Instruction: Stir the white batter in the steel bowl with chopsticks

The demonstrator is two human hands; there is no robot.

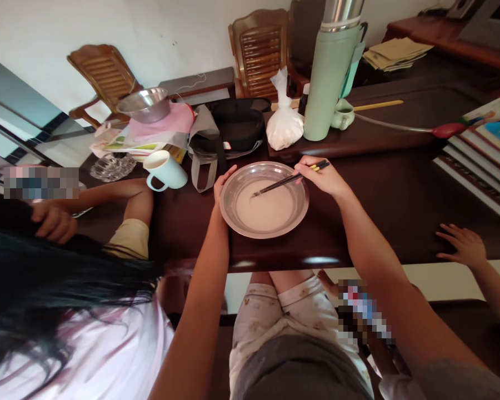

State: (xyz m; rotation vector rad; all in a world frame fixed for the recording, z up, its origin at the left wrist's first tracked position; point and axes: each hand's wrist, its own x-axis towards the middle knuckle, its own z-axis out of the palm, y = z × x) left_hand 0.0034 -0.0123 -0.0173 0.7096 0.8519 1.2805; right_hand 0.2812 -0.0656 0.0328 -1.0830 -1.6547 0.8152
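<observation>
Left hand holding metal bowl at its side, right hand clamped on chopsticks (tips in pale liquid)

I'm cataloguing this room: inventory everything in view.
bowl: 1, silver, centre
liquid: 1, whitish, in bowl
chopsticks: 2, mostly black, over bowl
plastic bag: 1, whitish, behind bowl
flask: 1, green, back
pot: 1, green, beside flask
stick: 1, yellow, back
squeeze bulb: 1, red, right
books: several, mixed, right
papers: several, tan, back
mug: 1, white, left
glass dish: 1, clear, left
basin: 1, silver, left
bags: count unclear, dark, back
chairs: 2, brown, back
table: 1, brown, beneath bowl
other people: at least 2, sides
left hand: 1, bare, touching bowl
right hand: 1, bare, holding chopsticks
</observation>
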